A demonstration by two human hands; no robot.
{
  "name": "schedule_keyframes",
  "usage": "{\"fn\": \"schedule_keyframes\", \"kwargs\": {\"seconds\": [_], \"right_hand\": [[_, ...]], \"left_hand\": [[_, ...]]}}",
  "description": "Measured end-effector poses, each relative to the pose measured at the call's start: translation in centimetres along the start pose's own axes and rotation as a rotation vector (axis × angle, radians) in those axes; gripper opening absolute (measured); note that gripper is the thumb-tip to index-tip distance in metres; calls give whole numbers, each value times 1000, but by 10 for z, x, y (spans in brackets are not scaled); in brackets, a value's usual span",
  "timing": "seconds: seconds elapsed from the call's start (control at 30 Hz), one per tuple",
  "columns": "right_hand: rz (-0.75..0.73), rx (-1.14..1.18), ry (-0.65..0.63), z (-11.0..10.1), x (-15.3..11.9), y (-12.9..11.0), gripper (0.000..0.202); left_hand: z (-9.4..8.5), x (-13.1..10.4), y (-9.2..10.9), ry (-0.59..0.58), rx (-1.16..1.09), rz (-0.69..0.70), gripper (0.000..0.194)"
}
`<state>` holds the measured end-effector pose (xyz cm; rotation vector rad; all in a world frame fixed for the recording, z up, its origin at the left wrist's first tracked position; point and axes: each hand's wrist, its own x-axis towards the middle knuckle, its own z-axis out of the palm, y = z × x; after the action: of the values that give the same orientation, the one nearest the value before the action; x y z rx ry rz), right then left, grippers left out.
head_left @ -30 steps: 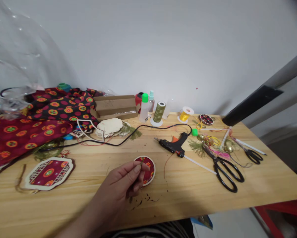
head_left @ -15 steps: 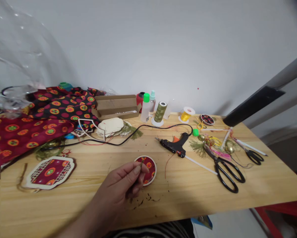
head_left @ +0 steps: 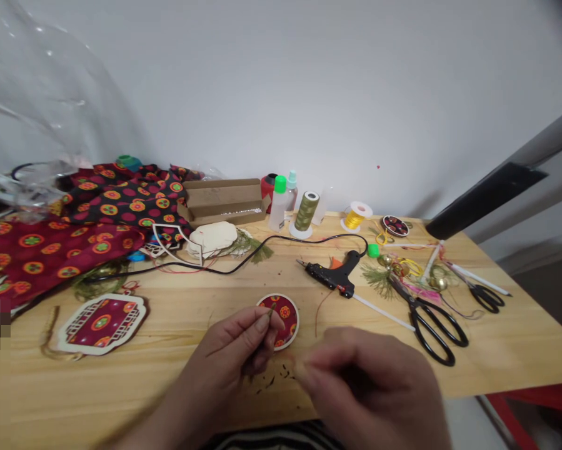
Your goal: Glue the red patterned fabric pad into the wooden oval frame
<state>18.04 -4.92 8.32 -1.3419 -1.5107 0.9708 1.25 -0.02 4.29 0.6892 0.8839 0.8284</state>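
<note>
My left hand (head_left: pixel 243 344) pinches a small green sprig (head_left: pixel 272 308) between thumb and forefinger, over the left part of a round white-rimmed piece with red patterned fabric (head_left: pixel 287 319). My right hand (head_left: pixel 369 387) is in front, to the right, blurred, with its fingers drawn together; anything between its fingertips is too small or smeared to make out. Dark green bits (head_left: pixel 285 370) lie on the wood between the two hands. Beyond the right hand rests a black glue gun (head_left: pixel 332 277) with a white glue stick in its back end.
Black-handled scissors (head_left: pixel 433 328) and a smaller pair (head_left: pixel 486 297) lie at the right. A lantern-shaped fabric piece (head_left: pixel 102 324) is at the left, below patterned cloth (head_left: pixel 74 244). Behind stand an open cardboard box (head_left: pixel 224 201), bottles (head_left: pixel 277 209) and thread spools (head_left: pixel 306 212). A black cord crosses the table.
My right hand has come into view from the lower right, near the left one. My left hand keeps its pinch on the sprig. The view has shifted slightly.
</note>
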Motion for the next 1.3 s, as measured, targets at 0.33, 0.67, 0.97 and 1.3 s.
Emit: {"fn": "schedule_keyframes", "kwargs": {"seconds": [0.33,0.67,0.97,1.3], "right_hand": [[49,249,25,28,32,-2,15],[100,183,58,30,33,1,16],[117,147,37,29,32,2,18],[131,142,40,29,35,0,17]], "left_hand": [[-3,-1,-3,-17,148,80,24],[-2,-1,-2,1,211,105,25],[-2,-1,-2,18,225,106,24],[0,-5,0,51,286,118,25]]}}
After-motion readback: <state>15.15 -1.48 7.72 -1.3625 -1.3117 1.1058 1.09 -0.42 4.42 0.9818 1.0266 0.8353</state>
